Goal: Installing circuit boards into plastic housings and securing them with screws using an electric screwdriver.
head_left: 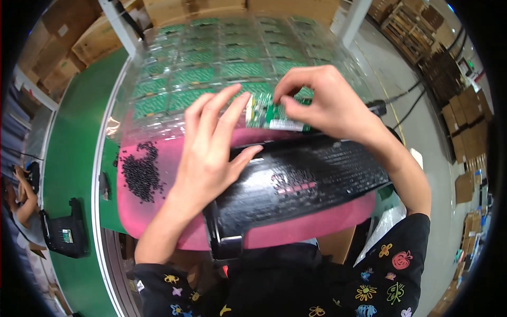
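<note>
A black plastic housing [327,164] with a grid of slots lies tilted across a pink mat [296,232] in front of me. A small green circuit board [290,125] with a white label strip sits at the housing's far edge. My left hand [208,140] is open, its thumb over the housing and its fingertips by the board's left end. Above the board, the thumb and forefinger of my right hand [330,103] are bent into a pinch. Whatever lies between those fingertips is too small to make out.
Small black screws [140,174] lie piled at the mat's left. Beyond the housing, clear plastic trays [158,129] hold several green boards. A metal frame post [100,158] runs along the left; a similar black housing [66,235] lies farther left, near another person's arm [26,198].
</note>
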Demonstrator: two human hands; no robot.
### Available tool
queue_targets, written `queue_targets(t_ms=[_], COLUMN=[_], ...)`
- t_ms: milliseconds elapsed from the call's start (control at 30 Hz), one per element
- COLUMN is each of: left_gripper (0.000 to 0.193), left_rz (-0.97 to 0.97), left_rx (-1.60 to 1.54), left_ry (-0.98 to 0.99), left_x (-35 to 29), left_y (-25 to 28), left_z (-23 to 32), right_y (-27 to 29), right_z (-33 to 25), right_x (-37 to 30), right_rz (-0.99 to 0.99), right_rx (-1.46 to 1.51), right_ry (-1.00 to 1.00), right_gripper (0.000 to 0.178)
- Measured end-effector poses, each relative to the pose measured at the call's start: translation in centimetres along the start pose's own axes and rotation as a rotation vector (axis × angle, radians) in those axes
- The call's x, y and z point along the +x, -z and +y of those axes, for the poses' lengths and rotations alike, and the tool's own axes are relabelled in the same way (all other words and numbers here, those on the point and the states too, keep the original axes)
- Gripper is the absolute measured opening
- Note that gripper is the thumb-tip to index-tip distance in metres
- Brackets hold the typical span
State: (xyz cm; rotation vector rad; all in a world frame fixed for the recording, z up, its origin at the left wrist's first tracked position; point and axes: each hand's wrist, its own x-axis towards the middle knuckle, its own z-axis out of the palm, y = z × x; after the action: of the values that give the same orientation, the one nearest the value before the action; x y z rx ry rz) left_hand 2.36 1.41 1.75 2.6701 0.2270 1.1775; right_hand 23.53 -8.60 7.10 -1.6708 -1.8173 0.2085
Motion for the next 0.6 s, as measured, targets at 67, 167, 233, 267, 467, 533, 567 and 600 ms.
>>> queue_targets(t_ms=[67,167,233,267,467,533,567,600], left_gripper=[0.071,0.063,0.061,0.06,0.057,0.057,0.056,0.056], left_rz=[-0.045,-0.094,-0.119,-0.139,-0.117,-0.119,-0.124,-0.121], left_rx=[-0.034,-0.12,-0.13,-0.132,-0.208,-0.245,-0.281,-0.283], left_ry=[-0.1,-0.166,-0.179,-0.189,-0.163,-0.138,-0.117,-0.112], left_x=[-0.4,-1.2,-1.2,-1.2,-2.1,-2.1,-2.1,-2.3], left_y=[0.2,0.1,0.1,0.2,-0.2,-0.5,-0.6,-0.7], left_z=[0.2,0.4,0.9,0.9,0.5,0.3,0.3,0.5], right_y=[-0.6,-1.5,-1.8,-1.8,-1.9,-1.1,-0.8,-0.7], right_z=[-1.1,-1.4,-1.5,-1.6,-2.2,-1.6,-0.8,-0.7], right_x=[-2.3,-4.7,-5.9,-6.3,-9.1,-10.2,-11.0,-11.5], right_rz=[-0.046,-0.03,0.02,0.017,0.078,0.132,0.132,0.124], right_rx=[-0.002,0.011,0.051,0.083,0.01,-0.095,-0.071,-0.04], right_ry=[0.036,0.079,0.098,0.074,0.101,0.078,0.052,0.026], right_gripper=[0.012,0.013,0.013,0.014,0.032,0.046,0.051,0.052])
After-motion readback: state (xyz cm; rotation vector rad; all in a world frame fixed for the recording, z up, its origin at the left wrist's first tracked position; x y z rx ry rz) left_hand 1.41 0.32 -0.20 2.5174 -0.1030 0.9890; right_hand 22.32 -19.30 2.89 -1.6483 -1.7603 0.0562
